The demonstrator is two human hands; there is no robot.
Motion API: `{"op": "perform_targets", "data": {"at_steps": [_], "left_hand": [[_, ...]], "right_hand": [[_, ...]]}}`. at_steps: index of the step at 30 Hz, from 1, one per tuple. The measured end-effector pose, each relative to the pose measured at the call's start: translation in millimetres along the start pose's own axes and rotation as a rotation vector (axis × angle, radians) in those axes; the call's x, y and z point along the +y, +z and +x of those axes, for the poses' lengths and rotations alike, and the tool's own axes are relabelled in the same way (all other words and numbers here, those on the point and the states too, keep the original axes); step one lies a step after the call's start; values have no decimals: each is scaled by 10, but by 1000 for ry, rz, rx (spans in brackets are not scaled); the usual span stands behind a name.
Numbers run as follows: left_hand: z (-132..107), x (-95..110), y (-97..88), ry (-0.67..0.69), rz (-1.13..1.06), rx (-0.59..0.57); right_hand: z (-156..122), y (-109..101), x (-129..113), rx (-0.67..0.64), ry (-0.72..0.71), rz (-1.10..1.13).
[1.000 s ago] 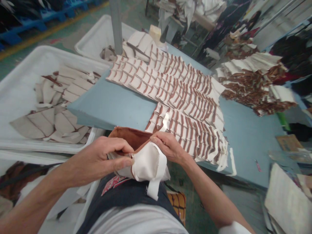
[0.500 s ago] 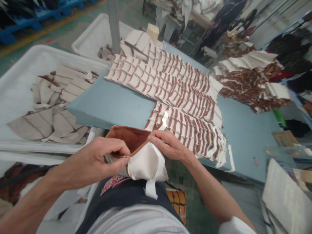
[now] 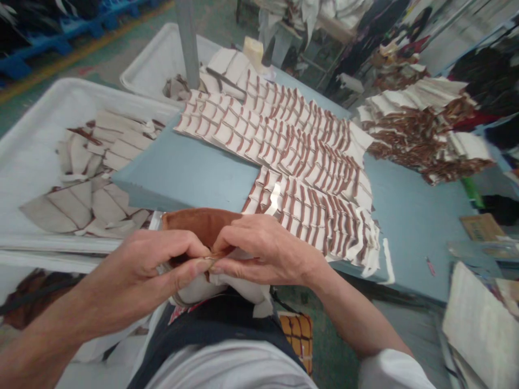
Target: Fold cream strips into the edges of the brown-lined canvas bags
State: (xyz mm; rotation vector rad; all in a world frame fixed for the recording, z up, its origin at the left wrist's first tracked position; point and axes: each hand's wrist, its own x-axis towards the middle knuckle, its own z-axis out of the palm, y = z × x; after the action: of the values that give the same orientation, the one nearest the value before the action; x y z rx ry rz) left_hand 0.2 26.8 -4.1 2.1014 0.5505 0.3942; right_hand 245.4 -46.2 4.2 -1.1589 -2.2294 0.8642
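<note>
Both my hands pinch one brown-and-white fabric piece (image 3: 194, 222) just in front of my body. My left hand (image 3: 150, 265) grips its near edge between thumb and forefinger. My right hand (image 3: 265, 251) is closed over the same edge, fingertips meeting those of the left. White lining (image 3: 247, 292) of the piece hangs below my right hand. Beyond them, rows of overlapped white pieces with brown trim (image 3: 308, 178) lie on the blue table (image 3: 182, 173).
A white tub (image 3: 36, 129) with loose beige pieces stands at the left, a second tub (image 3: 158, 54) behind it. A heap of brown-and-white pieces (image 3: 421, 135) lies at the far right. A grey post (image 3: 184, 43) rises at the table's back edge.
My right hand has slid left along the piece's edge until it meets my left hand. The white lining is now bunched under both hands and shows less.
</note>
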Motion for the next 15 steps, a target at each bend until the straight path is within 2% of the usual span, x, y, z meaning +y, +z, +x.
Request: {"op": "perform_targets", "data": {"at_steps": [2, 7, 12, 15], "left_hand": [[-17, 17, 0, 30, 53, 33], [14, 26, 42, 94, 228, 176], [123, 73, 12, 199, 334, 145], [167, 128, -56, 265, 434, 151]], "right_hand": [[-3, -20, -35, -26, 32, -22], [53, -33, -165, -43, 113, -277], [112, -2, -210, -69, 144, -399], [115, -38, -212, -25, 137, -316]]}}
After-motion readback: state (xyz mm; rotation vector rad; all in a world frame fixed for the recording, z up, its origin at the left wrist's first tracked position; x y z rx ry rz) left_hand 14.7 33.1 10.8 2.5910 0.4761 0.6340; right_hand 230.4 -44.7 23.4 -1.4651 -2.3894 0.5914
